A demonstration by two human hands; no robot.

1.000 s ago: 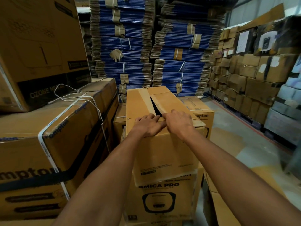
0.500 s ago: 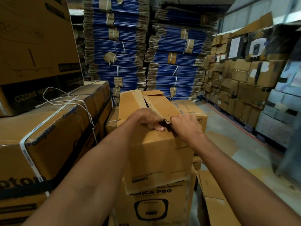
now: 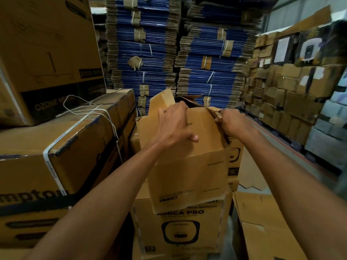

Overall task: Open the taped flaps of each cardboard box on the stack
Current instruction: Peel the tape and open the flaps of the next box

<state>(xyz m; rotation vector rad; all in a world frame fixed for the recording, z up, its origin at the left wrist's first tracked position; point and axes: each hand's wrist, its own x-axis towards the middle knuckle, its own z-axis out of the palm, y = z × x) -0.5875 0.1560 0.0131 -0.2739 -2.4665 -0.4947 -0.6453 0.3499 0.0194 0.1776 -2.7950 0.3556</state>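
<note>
A plain brown cardboard box (image 3: 189,171) sits tilted on top of a printed "AMICA PRO" box (image 3: 178,228) in the middle of the head view. Its top is open: one flap (image 3: 162,102) stands up at the far left, and a dark gap shows behind my fingers. My left hand (image 3: 173,124) lies over the near flap, fingers hooked over its far edge and thumb against its face. My right hand (image 3: 231,121) pinches the torn right corner of that flap. The inside of the box is hidden.
Large strapped cartons (image 3: 56,152) stand stacked at my left, with a loose white cord (image 3: 84,109) on top. Bundles of flat blue cartons (image 3: 169,53) rise behind. Brown boxes (image 3: 285,87) line the right wall. Flattened cardboard (image 3: 262,228) lies on the floor at lower right.
The top flaps, nearly flat a second ago, have been pulled up and apart. The box has tilted towards me. Both hands moved apart along the near flap.
</note>
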